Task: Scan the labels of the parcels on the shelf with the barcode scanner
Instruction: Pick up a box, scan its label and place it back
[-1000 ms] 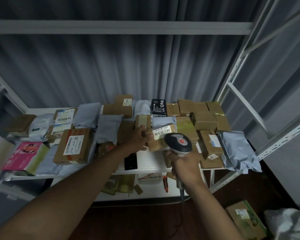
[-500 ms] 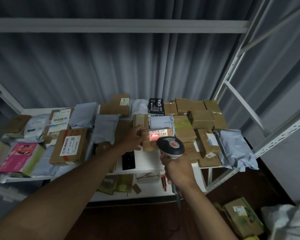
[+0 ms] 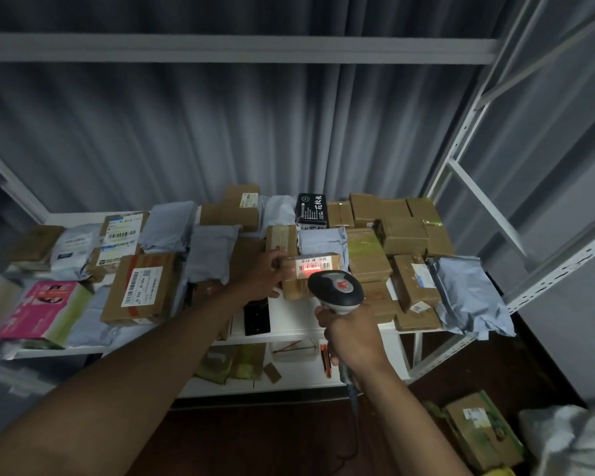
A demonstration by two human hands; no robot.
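Note:
My left hand (image 3: 263,273) grips the left end of a small brown parcel (image 3: 318,269) tilted up over the middle of the white shelf (image 3: 289,333). A red scan line glows on its white barcode label (image 3: 315,265). My right hand (image 3: 352,334) holds the grey barcode scanner (image 3: 335,292) by its handle, head pointed at that label from just below it. Several other cardboard boxes and grey mailer bags cover the shelf, among them a labelled box (image 3: 141,288) at the left.
A pink and green box (image 3: 43,312) lies at the shelf's left end, a grey mailer (image 3: 466,297) hangs over its right edge. A black box (image 3: 310,210) stands at the back. A white metal upright (image 3: 461,139) rises at the right. Parcels (image 3: 483,431) lie on the floor below right.
The red scan light has come on over the label since a second ago. Parcel and scanner stay close together; the view has shifted slightly.

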